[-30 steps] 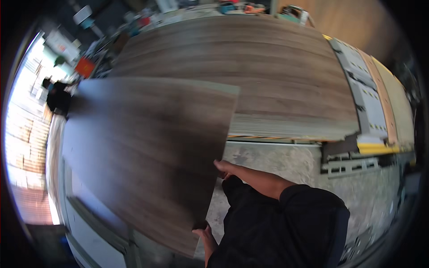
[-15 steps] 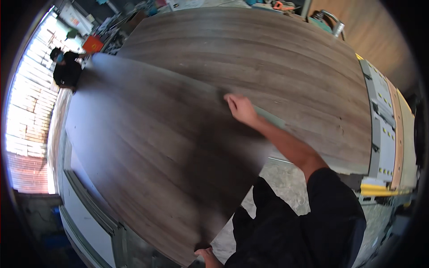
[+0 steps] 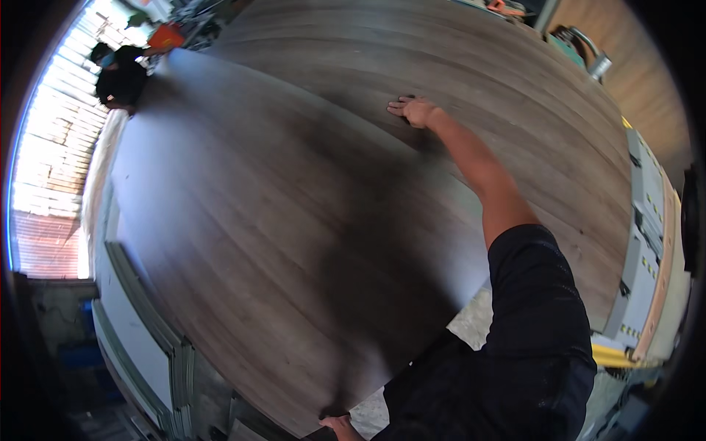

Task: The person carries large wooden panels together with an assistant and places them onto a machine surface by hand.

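A large wood-grain panel [image 3: 220, 206] stretches across the left and middle. A second wood-grain panel [image 3: 507, 95] lies beyond it, to the right, partly overlapped by the near one. At the near panel's lower corner, my left hand [image 3: 337, 425] is closed on its edge; some of its fingers are hidden under it. My right arm reaches forward past the near panel's far edge. There my right hand [image 3: 418, 112] is over the far panel, palm down with its fingers stretched out, holding nothing. Whether it touches the surface I cannot tell.
At the near panel's far left end, a co-worker [image 3: 121, 77] in dark clothes has hands at the panel. Panels with pale faces [image 3: 136, 331] stand at lower left. A grey machine-like rail [image 3: 646, 235] runs along the right, and an orange object [image 3: 166, 35] sits at the back left.
My right hand has let go of the near panel's edge and moved forward over the far panel, its fingers opening. My left hand keeps its grip. The view has shifted.
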Demonstrator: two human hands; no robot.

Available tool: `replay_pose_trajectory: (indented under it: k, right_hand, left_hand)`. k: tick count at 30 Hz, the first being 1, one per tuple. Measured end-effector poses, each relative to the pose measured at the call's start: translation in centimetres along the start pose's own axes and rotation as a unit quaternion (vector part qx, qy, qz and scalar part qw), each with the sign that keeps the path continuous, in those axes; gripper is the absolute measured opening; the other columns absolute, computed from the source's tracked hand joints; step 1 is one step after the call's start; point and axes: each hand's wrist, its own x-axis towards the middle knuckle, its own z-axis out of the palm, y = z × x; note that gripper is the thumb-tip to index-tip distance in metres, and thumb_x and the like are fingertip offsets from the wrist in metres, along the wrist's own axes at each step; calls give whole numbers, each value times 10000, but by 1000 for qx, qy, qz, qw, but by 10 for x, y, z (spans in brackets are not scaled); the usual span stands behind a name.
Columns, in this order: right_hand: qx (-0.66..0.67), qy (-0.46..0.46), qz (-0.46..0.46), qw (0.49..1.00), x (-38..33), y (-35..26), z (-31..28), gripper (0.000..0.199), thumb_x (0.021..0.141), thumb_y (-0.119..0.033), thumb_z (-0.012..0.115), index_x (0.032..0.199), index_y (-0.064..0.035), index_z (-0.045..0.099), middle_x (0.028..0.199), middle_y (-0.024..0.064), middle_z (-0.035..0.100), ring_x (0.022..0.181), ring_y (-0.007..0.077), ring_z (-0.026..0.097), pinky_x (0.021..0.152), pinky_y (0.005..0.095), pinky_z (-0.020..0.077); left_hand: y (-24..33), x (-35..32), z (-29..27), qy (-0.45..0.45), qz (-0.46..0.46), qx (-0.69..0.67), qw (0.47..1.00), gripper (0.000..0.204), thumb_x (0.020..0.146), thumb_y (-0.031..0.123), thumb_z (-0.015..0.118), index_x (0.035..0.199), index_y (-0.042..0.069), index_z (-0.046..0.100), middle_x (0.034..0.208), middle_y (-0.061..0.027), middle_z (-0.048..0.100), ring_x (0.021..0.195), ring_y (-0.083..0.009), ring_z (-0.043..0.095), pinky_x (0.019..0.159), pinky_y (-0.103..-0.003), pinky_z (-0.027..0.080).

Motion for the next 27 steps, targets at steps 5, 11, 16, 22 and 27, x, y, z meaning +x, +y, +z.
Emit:
replay_pose_trajectory:
  k: [5,11,16,22,27]
  right_hand:
    - [-29,-80,134,987,-204,98,53,793,891,-46,531,1572,-294,209,1636,-101,198,1481,217,272,1164,444,331]
    - [44,-70,313,946,-546,107,128,873,779,103,493,1562,-178,229,1627,56,212,1462,287,290,1107,436,403]
    - [77,20,469,880,-869,-81,228,793,836,13,566,1549,-82,234,1564,252,247,1429,426,288,1095,473,399]
    - [385,-449,434,679,-1068,-452,340,497,825,-307,671,1234,-77,508,1188,145,503,1086,333,478,903,445,447]
    - [546,-371,336,672,-1062,-549,404,504,842,-549,684,975,-69,756,878,49,745,785,257,663,732,420,506]
  left_hand:
    - [-9,-5,-6,-5,7,69,998,422,849,516,472,1052,191,650,1034,24,659,1002,-240,607,813,-386,466]
    - [-9,2,-19,-43,8,138,989,342,838,453,506,992,188,659,986,19,664,950,-246,624,763,-395,471]
    - [-3,10,-37,-85,-6,164,983,276,829,401,535,943,186,667,946,15,667,906,-251,638,722,-402,475]
    - [21,3,-61,-108,-23,124,986,199,819,338,569,883,183,676,898,10,671,854,-257,655,673,-411,479]
    - [-3,-32,-60,-112,-97,45,988,137,809,285,598,833,180,684,857,6,674,810,-262,670,631,-418,483]
